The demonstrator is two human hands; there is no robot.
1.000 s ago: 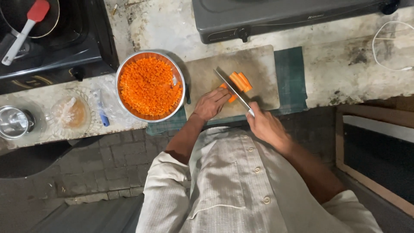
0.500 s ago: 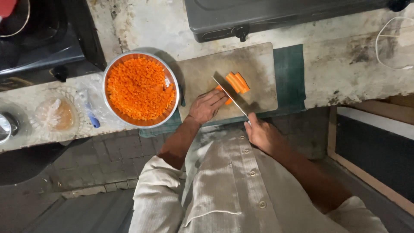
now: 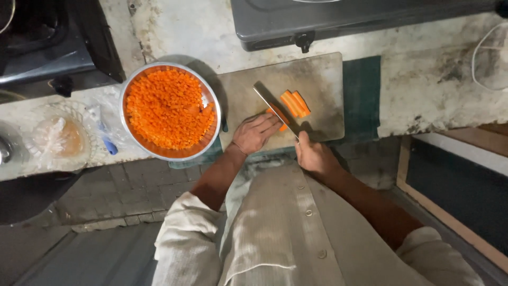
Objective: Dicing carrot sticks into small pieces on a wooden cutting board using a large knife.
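My left hand lies flat on the board, fingers pressed together over the carrot to pin it under the blade. My right hand is wrapped shut round the knife, slanted just beside my left fingertips. Spare sticks wait beyond the blade. The bowl of dice touches the board's left edge on the desk, close for scraping.

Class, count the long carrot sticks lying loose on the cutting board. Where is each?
3 carrot sticks, side by side right of the knife blade. More carrot sits under the left hand, partly hidden.
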